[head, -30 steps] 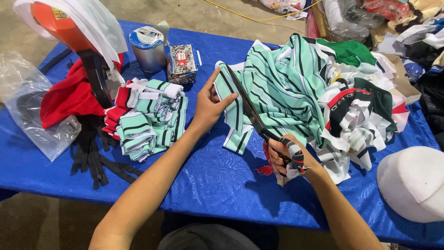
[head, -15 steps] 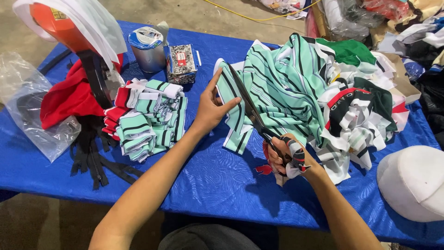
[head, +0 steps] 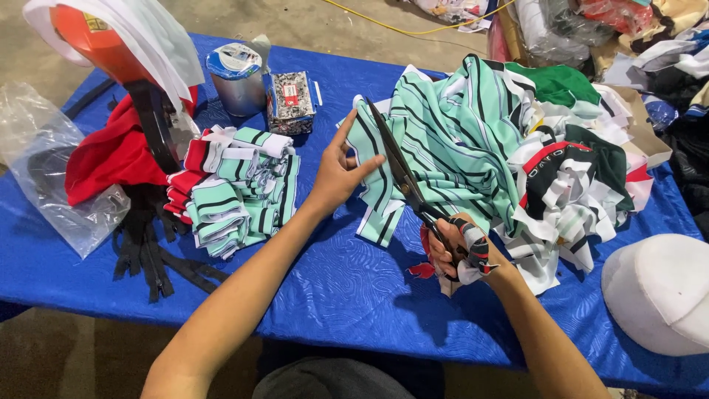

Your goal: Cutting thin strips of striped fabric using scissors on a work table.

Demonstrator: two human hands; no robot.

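A: Since a second ago, little has shifted: the scissors [head: 402,171] have edged slightly further along the mint-green striped cloth [head: 450,140], and the left hand [head: 341,171] has stayed pressed on it.

B: Why is that hand so flat?

A: It seems to pin the cloth taut beside the blades, fingers spread, the forefinger running toward the blade at about 2 o'clock (nothing is gripped, only pressed). The right hand [head: 458,247] is closed around the scissor handles, which are wrapped in scraps of cloth, likely as padding; the blades point toward 11 o'clock, partly open.

B: And the cloth itself?

A: It lies at the centre of the blue counter [head: 347,288], spilling to 2 o'clock into a heap of green, white and red offcuts [head: 569,177].

B: What else?

A: At 9 o'clock from the left hand sits a stack of folded striped pieces [head: 236,188], probably finished cuts kept within reach, with black zippers [head: 148,244] below and red cloth [head: 111,159] beside. A tin can [head: 236,77] and small box [head: 289,102] stand at 11 o'clock, a white cap [head: 657,292] at 4 o'clock. The floor [head: 295,22] beyond is bare concrete.
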